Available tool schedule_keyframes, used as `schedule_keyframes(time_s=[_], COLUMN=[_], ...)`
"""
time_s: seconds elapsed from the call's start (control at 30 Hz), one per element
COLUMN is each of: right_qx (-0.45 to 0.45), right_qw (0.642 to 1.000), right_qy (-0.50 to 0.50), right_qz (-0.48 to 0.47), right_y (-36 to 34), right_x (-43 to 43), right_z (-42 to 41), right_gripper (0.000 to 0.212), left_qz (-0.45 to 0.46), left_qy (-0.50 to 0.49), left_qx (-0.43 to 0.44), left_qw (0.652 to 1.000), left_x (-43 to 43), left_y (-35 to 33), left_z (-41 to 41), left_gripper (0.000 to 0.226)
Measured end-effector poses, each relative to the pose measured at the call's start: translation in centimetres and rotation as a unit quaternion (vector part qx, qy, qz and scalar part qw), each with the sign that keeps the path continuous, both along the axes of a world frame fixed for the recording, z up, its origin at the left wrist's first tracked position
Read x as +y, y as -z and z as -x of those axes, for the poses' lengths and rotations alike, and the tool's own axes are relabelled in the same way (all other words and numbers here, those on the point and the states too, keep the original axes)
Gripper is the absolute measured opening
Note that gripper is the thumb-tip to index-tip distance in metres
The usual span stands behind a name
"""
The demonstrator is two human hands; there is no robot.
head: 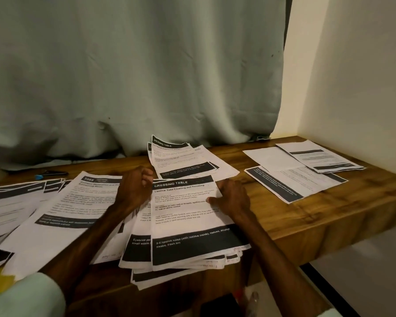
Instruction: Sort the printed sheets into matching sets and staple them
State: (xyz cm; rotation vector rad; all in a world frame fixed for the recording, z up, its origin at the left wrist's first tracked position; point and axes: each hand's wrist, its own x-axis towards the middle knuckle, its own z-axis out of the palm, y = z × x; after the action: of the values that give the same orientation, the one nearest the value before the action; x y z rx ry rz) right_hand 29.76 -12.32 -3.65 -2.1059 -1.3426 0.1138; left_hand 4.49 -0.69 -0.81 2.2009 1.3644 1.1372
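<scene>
A thick stack of printed sheets (188, 245) lies at the table's front edge, its top page headed "DRESSING TABLE". My right hand (232, 197) pinches the right edge of that top sheet (183, 209), thumb on the paper. My left hand (135, 191) is curled at the sheet's upper left corner, gripping its edge. A second "DRESSING TABLE" set (185, 160) rests just behind, against the curtain. A sheet numbered 3565 (73, 211) and more fanned pages (12, 202) spread to the left. The stapler (52, 173) sits far left near the curtain.
The wooden table (318, 213) ends in a corner at the right, by a white wall. Three sheets (304, 170) lie at the back right. A grey-green curtain (133, 76) hangs behind. A dark phone and a pen (252, 303) lie below the front edge.
</scene>
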Motion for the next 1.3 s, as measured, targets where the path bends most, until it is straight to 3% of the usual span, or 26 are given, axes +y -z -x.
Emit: schedule_keyframes(time_s=[0.33,0.47,0.53,0.57,0.73,0.97,1.1,1.3], right_qx=[-0.008,0.023,-0.01,-0.025,-0.048,-0.043,-0.04,-0.046], right_qw=[1.0,0.999,0.998,0.998,0.992,0.971,0.958,0.964], right_qy=[-0.016,0.022,0.043,0.053,0.1,0.038,0.018,-0.032], right_qz=[0.011,-0.035,-0.044,-0.037,0.056,0.234,0.285,0.262], right_y=[-0.5,-2.0,-2.6,-2.9,-3.7,-2.6,-2.3,-3.2], right_x=[0.3,-1.3,-2.4,-2.8,-4.1,-1.1,-0.1,1.2], right_z=[-0.3,-2.3,-4.5,-5.6,-12.5,-20.3,-22.7,-24.3], right_gripper=[0.048,0.018,0.017,0.02,0.078,0.13,0.151,0.157], left_qz=[-0.025,-0.032,-0.017,-0.015,-0.044,-0.012,-0.001,-0.002], left_qy=[0.092,0.143,0.167,0.173,0.196,0.247,0.289,0.303], left_qx=[0.132,0.164,0.186,0.202,0.252,0.355,0.423,0.431], left_qw=[0.987,0.976,0.968,0.964,0.947,0.902,0.859,0.85], left_x=[-1.6,-3.1,-3.6,-3.9,-4.7,-4.0,-3.5,-2.4], left_y=[-0.6,-1.6,-1.8,-1.9,-2.1,-2.4,-2.1,-2.6], left_z=[-4.6,-8.2,-10.3,-11.3,-16.5,-22.0,-23.5,-24.0], left_gripper=[0.013,0.012,0.013,0.013,0.014,0.026,0.038,0.046])
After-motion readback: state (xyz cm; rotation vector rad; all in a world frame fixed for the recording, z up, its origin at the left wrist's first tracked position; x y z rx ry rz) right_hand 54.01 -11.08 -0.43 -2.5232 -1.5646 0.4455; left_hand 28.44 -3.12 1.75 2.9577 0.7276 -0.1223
